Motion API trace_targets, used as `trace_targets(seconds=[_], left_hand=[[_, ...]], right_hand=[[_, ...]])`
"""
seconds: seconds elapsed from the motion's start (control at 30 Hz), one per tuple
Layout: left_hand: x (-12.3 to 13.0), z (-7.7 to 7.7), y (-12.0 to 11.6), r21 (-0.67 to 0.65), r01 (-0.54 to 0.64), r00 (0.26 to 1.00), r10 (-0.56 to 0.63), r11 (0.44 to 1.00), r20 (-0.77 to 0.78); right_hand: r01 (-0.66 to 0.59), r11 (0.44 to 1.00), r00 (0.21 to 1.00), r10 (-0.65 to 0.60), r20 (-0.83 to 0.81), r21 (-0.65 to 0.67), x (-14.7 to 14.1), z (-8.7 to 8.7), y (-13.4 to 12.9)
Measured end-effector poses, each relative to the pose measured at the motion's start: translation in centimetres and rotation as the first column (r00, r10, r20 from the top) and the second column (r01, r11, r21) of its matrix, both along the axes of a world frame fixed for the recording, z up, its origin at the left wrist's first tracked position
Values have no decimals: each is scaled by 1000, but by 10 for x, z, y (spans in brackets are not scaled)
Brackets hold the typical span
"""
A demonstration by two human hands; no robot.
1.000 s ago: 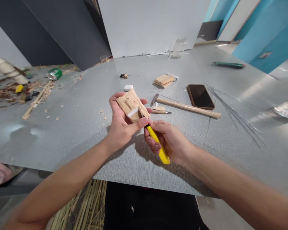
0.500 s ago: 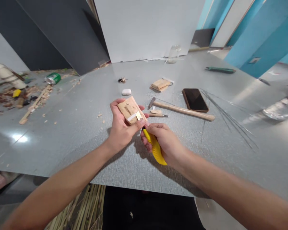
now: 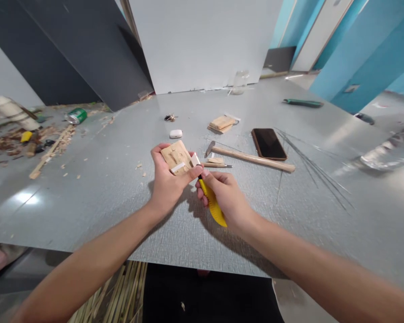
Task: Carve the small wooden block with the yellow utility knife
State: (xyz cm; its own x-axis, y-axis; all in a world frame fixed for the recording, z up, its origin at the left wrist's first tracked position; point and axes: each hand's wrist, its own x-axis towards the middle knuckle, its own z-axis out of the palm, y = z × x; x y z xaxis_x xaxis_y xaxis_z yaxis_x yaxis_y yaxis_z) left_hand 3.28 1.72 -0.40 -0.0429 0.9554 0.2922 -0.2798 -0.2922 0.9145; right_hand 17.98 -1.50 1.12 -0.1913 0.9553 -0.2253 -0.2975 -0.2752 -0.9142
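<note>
A small pale wooden block (image 3: pixel 175 157) with carved marks and a white strip across it is gripped by my left hand (image 3: pixel 166 186), fingers behind and thumb along its near edge. My right hand (image 3: pixel 222 190) is closed round the yellow handle of a knife (image 3: pixel 214 207). The knife's short blade points up and left, lying against the right edge of the block beside my left thumb. Both hands are held close together above the grey table (image 3: pixel 175 240).
Beyond the hands lie a white case (image 3: pixel 176 133), wooden pieces (image 3: pixel 221 123), a hammer (image 3: pixel 252 158), a phone (image 3: pixel 269 144) and thin wires (image 3: pixel 309 161). A green can (image 3: pixel 76 116) and wood shavings are at the left, a glass jar (image 3: pixel 239 82) at the back.
The block has tilted slightly in my left hand, and the blade has shifted to its right edge. The whole view has moved a little, so the table items sit slightly further left.
</note>
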Motion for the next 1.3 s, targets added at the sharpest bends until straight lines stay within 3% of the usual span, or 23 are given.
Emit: trace_targets(seconds=[0.2, 0.3, 0.43, 0.57, 0.77, 0.93, 1.03, 1.3], left_hand=[[-2, 0, 2, -183, 30, 994, -9, 983, 112], [-3, -1, 2, -186, 50, 998, -40, 981, 55], [-3, -2, 0, -147, 196, 980, -196, 969, 20], [-2, -6, -2, -141, 291, 957, -287, 946, 48], [-4, -5, 1, -112, 252, 965, -240, 961, 108], [-5, -1, 6, -136, 190, 982, -185, 972, 48], [-5, -1, 9, -120, 147, 989, -146, 982, 17], [-8, 5, 6, -153, 254, 966, -258, 955, -8]], right_hand=[[163, 986, 981, -157, -116, 39, 14, 6, 8], [225, 973, 969, -218, -117, 55, 19, 8, 13], [228, 970, 971, -220, -90, 85, 20, 7, 15], [165, 980, 986, -159, -56, 111, 19, 6, 14], [-85, 988, 983, 61, 173, 132, 30, 15, 21], [-126, 963, 936, 35, 351, 239, 38, 10, 31], [-213, 933, 894, 67, 443, 289, 37, 4, 32], [-328, 897, 825, 119, 552, 297, 40, 6, 33]])
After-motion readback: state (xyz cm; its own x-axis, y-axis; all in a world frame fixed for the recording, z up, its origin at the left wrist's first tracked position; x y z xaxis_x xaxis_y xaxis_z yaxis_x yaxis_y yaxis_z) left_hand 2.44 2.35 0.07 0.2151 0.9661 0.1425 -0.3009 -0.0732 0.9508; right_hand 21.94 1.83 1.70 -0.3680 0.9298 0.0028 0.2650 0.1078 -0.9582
